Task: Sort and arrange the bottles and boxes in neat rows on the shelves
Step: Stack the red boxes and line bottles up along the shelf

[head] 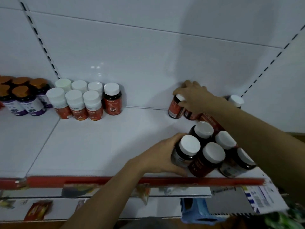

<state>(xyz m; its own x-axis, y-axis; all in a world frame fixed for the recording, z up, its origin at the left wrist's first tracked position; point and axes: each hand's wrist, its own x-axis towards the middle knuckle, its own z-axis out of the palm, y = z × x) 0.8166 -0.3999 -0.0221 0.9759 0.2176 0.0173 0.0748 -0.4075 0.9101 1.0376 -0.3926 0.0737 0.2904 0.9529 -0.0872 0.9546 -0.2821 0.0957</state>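
Left hand (158, 157) and right hand (195, 98) grip round, white-capped dark bottles (189, 147).

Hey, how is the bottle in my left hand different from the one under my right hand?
The left-hand bottle sits at the front edge of the shelf; the right-hand bottle stands at the back wall. The left hand grips its bottle round the side, leaving the cap bare; the right hand grips from above, partly covering the cap. Both are dark bottles with white caps.
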